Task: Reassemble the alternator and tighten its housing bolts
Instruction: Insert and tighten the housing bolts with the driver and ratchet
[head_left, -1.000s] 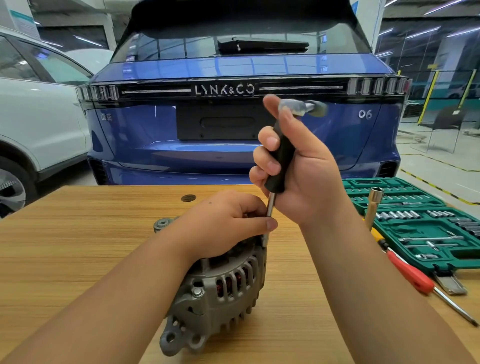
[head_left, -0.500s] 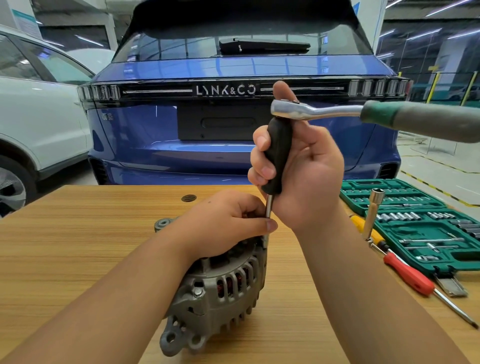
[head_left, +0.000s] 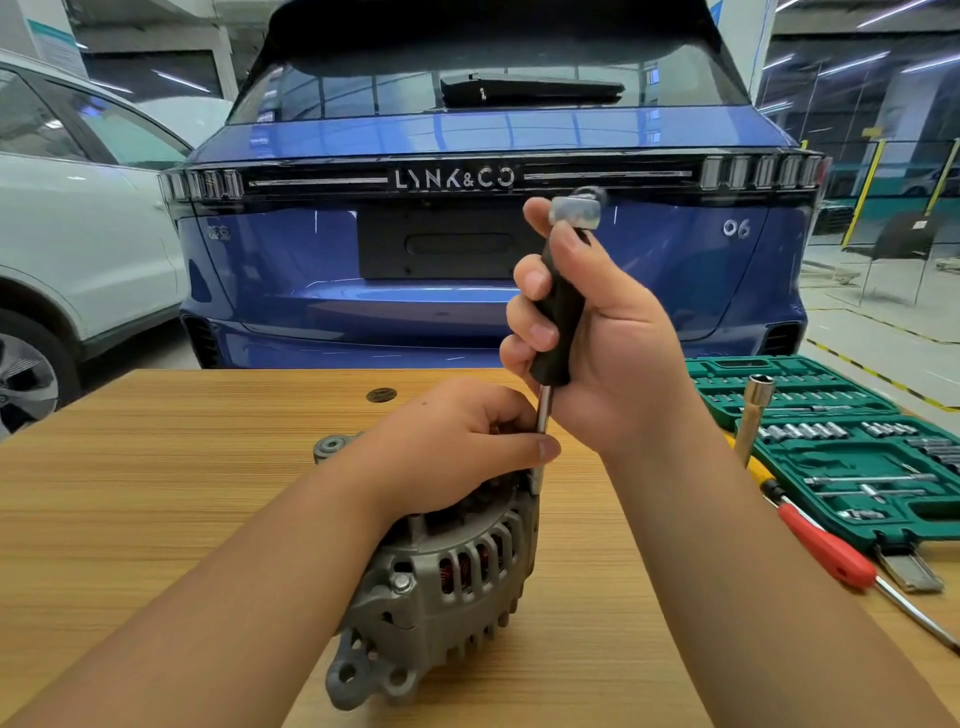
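On the wooden table (head_left: 156, 519), near the middle, the grey alternator (head_left: 441, 587) lies on its side with its mounting lugs towards the near edge. The left hand (head_left: 457, 441) rests on top of its housing, fingers curled over it, the thumb tip against the thin steel shaft (head_left: 543, 415) of a driver standing upright at the housing's far right rim. The right hand (head_left: 608, 332) grips the black handle (head_left: 558, 317) above, fingers wrapped round it; a blurred silver ratchet head (head_left: 576, 210) sits on top. At the right lies an open green socket case (head_left: 857, 447), with a red-handled screwdriver (head_left: 826, 551) just beside its near edge. Beyond the far edge stands a blue car (head_left: 467, 260), a white car (head_left: 78, 234) to its left.
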